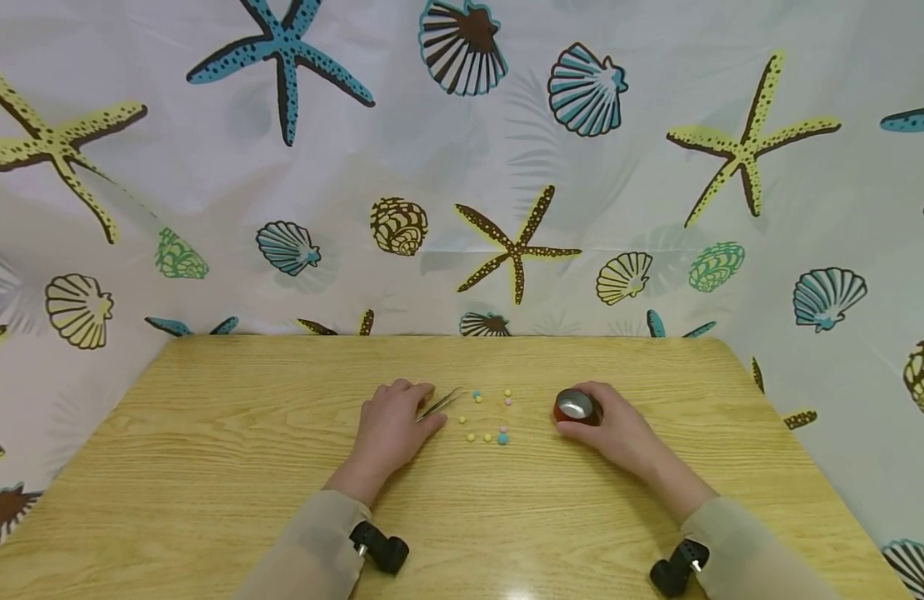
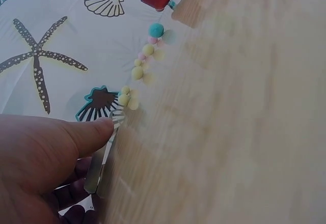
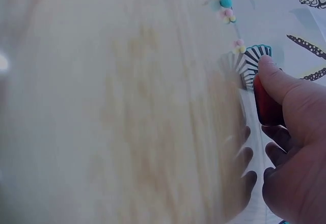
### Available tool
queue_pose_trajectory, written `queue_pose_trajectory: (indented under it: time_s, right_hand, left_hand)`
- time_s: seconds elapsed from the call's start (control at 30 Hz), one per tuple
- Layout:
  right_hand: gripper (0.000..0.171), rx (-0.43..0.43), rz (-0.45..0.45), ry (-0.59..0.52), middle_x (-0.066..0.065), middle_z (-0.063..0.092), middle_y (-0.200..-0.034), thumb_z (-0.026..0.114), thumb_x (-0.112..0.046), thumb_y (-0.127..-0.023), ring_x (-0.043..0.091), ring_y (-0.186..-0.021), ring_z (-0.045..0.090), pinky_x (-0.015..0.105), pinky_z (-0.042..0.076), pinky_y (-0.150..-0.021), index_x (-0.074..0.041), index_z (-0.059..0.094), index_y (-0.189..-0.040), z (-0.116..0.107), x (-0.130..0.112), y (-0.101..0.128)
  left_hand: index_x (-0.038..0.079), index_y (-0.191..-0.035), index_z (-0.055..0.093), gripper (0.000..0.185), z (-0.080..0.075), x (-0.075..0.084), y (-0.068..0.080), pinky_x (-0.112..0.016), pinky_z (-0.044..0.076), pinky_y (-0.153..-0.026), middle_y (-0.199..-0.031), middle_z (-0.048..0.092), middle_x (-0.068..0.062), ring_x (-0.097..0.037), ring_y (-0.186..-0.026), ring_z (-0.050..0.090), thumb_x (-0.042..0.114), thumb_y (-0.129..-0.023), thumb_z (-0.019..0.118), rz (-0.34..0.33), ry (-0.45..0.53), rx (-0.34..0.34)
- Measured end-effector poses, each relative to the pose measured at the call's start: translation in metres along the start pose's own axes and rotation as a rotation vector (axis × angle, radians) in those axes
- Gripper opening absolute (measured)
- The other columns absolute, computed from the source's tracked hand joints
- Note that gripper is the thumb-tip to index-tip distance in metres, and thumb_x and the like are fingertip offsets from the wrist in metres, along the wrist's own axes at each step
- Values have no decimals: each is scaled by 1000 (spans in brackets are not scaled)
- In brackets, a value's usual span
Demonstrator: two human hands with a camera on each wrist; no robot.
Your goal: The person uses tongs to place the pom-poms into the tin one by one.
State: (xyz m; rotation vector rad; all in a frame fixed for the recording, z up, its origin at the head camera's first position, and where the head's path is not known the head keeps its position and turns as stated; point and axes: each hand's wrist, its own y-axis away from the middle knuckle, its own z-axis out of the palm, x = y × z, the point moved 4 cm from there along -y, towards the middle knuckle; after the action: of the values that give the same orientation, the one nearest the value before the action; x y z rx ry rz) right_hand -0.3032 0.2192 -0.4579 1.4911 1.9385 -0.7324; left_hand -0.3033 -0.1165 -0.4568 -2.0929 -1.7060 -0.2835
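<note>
My left hand (image 1: 392, 423) rests on the table with thumb and index finger apart, and metal tweezers (image 1: 441, 404) lie in the gap between them. Seen from the left wrist, the thumb partly covers the tweezers (image 2: 94, 175). My right hand (image 1: 619, 425) curls round a small red cup (image 1: 574, 406) with a shiny metallic inside, thumb at the near side and fingers at the far side. The cup stands upright on the table. Several small balls lie between the hands: yellow ones (image 1: 462, 420), pink ones (image 1: 509, 402) and a bigger blue one (image 1: 502, 438).
The wooden table (image 1: 244, 433) ends at a curtain (image 1: 342, 167) printed with starfish and shells, which hangs behind and at both sides. Black camera mounts (image 1: 382, 550) sit on both sleeves.
</note>
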Motion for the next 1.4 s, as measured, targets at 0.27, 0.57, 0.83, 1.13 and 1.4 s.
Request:
queue_pose_trajectory:
  time_s: [0.27, 0.57, 0.83, 1.13, 1.4]
  right_hand:
    - [63, -9, -34, -29, 17, 64, -141, 89, -32, -98, 37, -133, 62, 59, 45, -116, -2, 61, -146, 6, -8, 0]
    - [62, -18, -96, -4, 14, 66, -132, 91, -29, -96, 34, -125, 63, 58, 47, -111, -2, 66, -145, 10, -10, 1]
    - [70, -47, -37, -84, 20, 61, -151, 92, -25, -95, 42, -142, 56, 62, 41, -119, -2, 60, -153, 12, -11, 4]
    - [71, -47, 28, -140, 20, 61, -153, 92, -27, -95, 42, -147, 52, 63, 37, -122, -5, 59, -155, 14, -9, 6]
    - [67, -36, 34, -152, 16, 64, -147, 93, -28, -94, 40, -144, 54, 62, 37, -121, -7, 63, -150, 15, -8, 7]
  left_hand:
    - [9, -139, 75, 45, 0, 3, -1, -61, 50, -93, -125, 72, -13, -40, -115, 63, 34, -102, 83, 1, -4, 18]
    - [10, -133, 78, 38, 1, 4, -1, -60, 50, -91, -119, 72, -11, -38, -110, 64, 31, -102, 84, -1, 0, 21]
    - [11, -131, 80, 34, 2, 4, -2, -57, 49, -88, -111, 72, -7, -33, -104, 64, 28, -102, 84, 1, 7, 26]
    - [11, -122, 82, 24, 1, 4, -5, -51, 48, -81, -98, 70, -2, -27, -92, 61, 23, -101, 85, -8, 11, 36]
    - [12, -117, 83, 18, 2, 5, -6, -51, 47, -82, -92, 70, 1, -26, -90, 62, 21, -101, 85, -17, 5, 45]
